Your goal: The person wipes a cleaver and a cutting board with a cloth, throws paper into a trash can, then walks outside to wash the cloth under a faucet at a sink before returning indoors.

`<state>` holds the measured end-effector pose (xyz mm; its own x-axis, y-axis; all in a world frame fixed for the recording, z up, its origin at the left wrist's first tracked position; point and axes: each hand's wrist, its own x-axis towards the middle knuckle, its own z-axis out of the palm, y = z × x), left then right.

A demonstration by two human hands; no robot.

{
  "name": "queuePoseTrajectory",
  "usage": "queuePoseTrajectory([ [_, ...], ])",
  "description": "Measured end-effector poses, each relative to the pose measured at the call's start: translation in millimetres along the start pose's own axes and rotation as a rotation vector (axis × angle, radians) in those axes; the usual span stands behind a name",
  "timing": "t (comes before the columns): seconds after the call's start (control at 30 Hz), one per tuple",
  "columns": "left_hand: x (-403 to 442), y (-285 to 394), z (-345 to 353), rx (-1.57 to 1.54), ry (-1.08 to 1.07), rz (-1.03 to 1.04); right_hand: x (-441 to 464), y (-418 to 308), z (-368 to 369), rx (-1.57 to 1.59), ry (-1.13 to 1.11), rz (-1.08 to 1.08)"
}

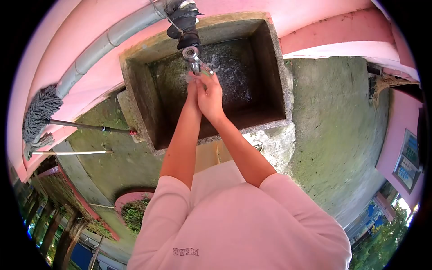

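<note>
My two hands are close together beneath a metal tap (192,57), over a rough concrete sink (288,85). My right hand (210,95) is in front, its fingers bent around something small with green and shiny parts, too small to name. My left hand (192,88) presses against it from the left, its fingers mostly hidden. A pale, translucent patch shows beside the left fingertips; whether it is water or an object I cannot tell. Water splashes on the sink's dark floor behind my hands.
Black wrapping (185,24) covers the pipe above the tap. A grey drainpipe (96,49) runs along the pink wall. At the left a grey mop (41,112) leans, its handle reaching toward the sink. Mossy concrete ground (333,121) lies to the right.
</note>
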<state>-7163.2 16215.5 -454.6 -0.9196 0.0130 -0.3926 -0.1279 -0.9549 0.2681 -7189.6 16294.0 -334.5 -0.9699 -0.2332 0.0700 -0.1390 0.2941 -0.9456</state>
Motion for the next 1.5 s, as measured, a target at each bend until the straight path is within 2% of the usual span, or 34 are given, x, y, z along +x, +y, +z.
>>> queuePoseTrajectory([
  [0.03,5,-1,-13,0.105,-0.068,0.021,0,-1,2,-0.006,0.023,-0.048],
  [0.1,-19,-9,70,0.277,0.473,0.112,12,32,19,0.376,-0.008,0.211],
  [0.13,-16,-12,61,0.172,0.505,0.166,15,22,19,0.533,0.016,0.360],
  [0.17,-19,-11,69,0.167,0.509,0.174,19,15,19,0.532,0.006,0.359],
  [0.23,-26,-7,95,0.057,0.627,0.205,29,6,17,0.609,-0.002,0.509],
  [0.3,-26,-9,87,0.054,0.597,0.221,33,6,22,0.591,-0.002,0.481],
  [0.37,-29,-6,81,0.053,0.565,0.239,38,9,27,0.545,0.008,0.558],
  [0.4,-36,-2,78,0.236,0.627,0.150,40,16,30,0.545,0.007,0.557],
  [0.47,-45,-1,74,0.418,0.683,0.061,48,25,35,0.778,-0.011,0.823],
  [0.53,-48,-2,74,0.450,0.598,0.048,52,31,30,0.668,-0.024,0.823],
  [0.57,-48,-2,77,0.460,0.568,0.045,55,38,27,0.559,-0.036,0.821],
  [0.6,-47,-7,82,0.372,0.526,0.107,57,45,23,0.369,-0.106,0.708],
  [0.63,-47,-9,85,0.284,0.484,0.167,51,50,24,0.369,-0.105,0.708],
  [0.7,-30,-1,64,-0.059,0.390,0.136,26,39,19,0.195,-0.070,0.208],
  [0.73,-23,4,45,-0.093,0.305,0.110,13,11,8,0.177,-0.100,0.281],
  [0.77,-11,10,33,-0.050,0.175,0.104,-5,9,8,0.132,-0.100,0.199],
  [0.83,-20,18,79,-0.236,0.344,0.089,-20,-30,-6,-0.056,-0.115,-0.202],
  [0.87,-12,11,65,-0.239,0.145,0.115,-19,-1,5,0.091,-0.034,-0.183],
  [0.9,-4,3,51,-0.240,-0.054,0.141,-7,31,4,0.056,-0.080,-0.158],
  [0.93,-15,-2,68,-0.176,0.128,0.054,17,40,-3,0.037,-0.092,-0.086],
  [0.97,-28,-9,99,-0.078,0.322,0.079,39,46,-11,0.019,-0.102,-0.011],
  [1.03,-27,-15,98,0.041,0.259,0.198,50,44,-16,-0.024,-0.103,0.070],
  [1.1,-18,2,91,-0.024,0.407,0.070,26,21,-8,0.211,-0.022,0.007],
  [1.17,-4,17,94,-0.016,0.161,0.229,-7,1,-4,0.121,-0.009,-0.229],
  [1.23,-2,16,83,-0.169,0.181,0.130,-9,-4,-8,0.014,-0.083,-0.240],
  [1.3,-11,-5,79,-0.099,0.233,0.130,25,11,-12,0.145,-0.031,-0.073],
  [1.33,-29,-8,118,0.027,0.310,0.170,46,25,-14,0.267,-0.049,0.101],
  [1.37,-31,-12,118,0.054,0.210,0.190,60,51,-13,0.307,-0.077,0.168],
  [1.43,-21,2,92,0.084,0.343,0.119,45,15,-19,0.347,-0.153,0.251],
  [1.47,-17,13,102,-0.071,0.377,0.152,27,16,-10,0.291,-0.112,0.126],
  [1.5,-12,23,93,-0.074,0.181,0.185,8,4,-8,0.227,-0.076,-0.040],
])
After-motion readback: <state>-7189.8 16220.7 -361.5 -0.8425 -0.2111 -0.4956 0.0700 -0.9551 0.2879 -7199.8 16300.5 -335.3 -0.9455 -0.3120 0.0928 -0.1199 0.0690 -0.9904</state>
